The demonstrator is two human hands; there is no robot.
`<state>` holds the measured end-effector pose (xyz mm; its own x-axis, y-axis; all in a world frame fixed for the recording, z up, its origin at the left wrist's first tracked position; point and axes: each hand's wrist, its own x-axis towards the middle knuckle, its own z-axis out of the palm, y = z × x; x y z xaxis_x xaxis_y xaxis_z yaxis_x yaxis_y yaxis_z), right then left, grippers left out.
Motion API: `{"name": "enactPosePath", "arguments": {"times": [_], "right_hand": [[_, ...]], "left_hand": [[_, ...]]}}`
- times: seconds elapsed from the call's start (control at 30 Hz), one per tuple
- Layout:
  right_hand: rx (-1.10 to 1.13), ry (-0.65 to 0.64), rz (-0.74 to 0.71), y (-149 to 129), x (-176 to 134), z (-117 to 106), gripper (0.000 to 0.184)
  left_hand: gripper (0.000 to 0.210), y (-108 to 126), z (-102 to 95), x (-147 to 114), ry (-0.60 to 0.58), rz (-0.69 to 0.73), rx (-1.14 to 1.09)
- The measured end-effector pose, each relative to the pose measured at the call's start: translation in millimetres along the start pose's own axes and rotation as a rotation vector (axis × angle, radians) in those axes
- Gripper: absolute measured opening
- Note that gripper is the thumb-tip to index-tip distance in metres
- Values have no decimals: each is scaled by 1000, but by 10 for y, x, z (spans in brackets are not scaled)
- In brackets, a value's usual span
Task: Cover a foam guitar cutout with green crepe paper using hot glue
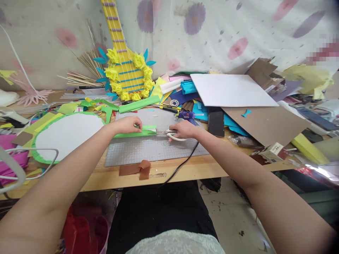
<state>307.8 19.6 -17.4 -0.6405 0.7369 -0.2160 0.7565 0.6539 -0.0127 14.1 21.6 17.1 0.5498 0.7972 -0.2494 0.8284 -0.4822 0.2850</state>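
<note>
The left hand [129,126] pinches a narrow, flat, bright green strip [149,132] with a pale area near its right end. The right hand [185,129] grips white-handled scissors [171,135], blades at that end, above the gray gridded mat [137,152].

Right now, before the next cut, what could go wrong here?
The scissors in the right hand point toward the left hand on the green strip, so a long snip might nick a finger. The glue gun lies just beyond the right hand; if it is hot, a knuckle could brush it. The black cord passes under the right arm and over the table edge, so it could snag.
</note>
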Motion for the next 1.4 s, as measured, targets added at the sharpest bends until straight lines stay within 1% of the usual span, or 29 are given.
{"name": "enactPosePath", "arguments": {"times": [0.37,0.7,0.87,1.07,1.17,1.4], "right_hand": [[1,8,-8,29,26,6,58],[11,-26,0,-113,56,-118,58],[0,3,-14,-76,81,-85,57],[-21,25,-37,-50,74,-69,56],[-21,12,-25,-90,73,-103,57],[-12,-23,12,-224,123,-195,63]], "left_hand": [[31,25,-26,17,-19,-20,10],[30,104,-3,164,0,7,21],[28,140,-16,187,-7,6,39],[28,98,-6,226,-12,25,50],[28,109,-8,241,-12,26,39],[24,222,-15,272,-30,-13,-2]]}}
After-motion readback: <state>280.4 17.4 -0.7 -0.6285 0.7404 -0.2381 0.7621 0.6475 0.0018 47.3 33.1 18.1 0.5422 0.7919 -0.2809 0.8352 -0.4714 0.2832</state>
